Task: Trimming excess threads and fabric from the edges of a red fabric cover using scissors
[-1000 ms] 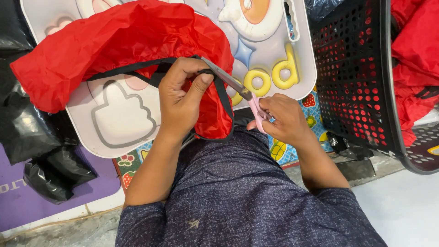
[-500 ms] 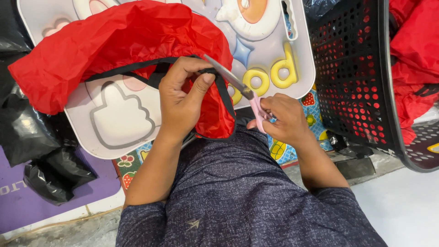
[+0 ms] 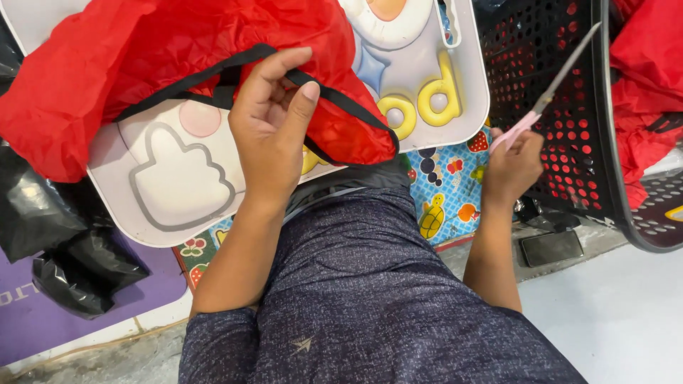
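A red fabric bag [image 3: 142, 64] with a black strap [image 3: 348, 107] lies crumpled on a white cartoon-printed board [image 3: 171, 185]. My left hand [image 3: 270, 128] pinches the black strap and the red cloth near the bag's edge. My right hand [image 3: 512, 167] is off to the right, away from the bag, gripping pink-handled scissors [image 3: 551, 92]. Their closed blades point up and to the right, in front of the black basket [image 3: 569, 142].
The black perforated plastic basket holds more red fabric [image 3: 647, 85] at the right. Black plastic bags [image 3: 50, 235] lie at the left on a purple mat [image 3: 43, 320]. A colourful animal-print mat [image 3: 448, 185] lies under the board. A dark phone [image 3: 551, 247] rests by the basket.
My right hand has pulled the scissors away from the strap, rightward and up toward the basket. My left hand still holds the strap; the view has shifted closer.
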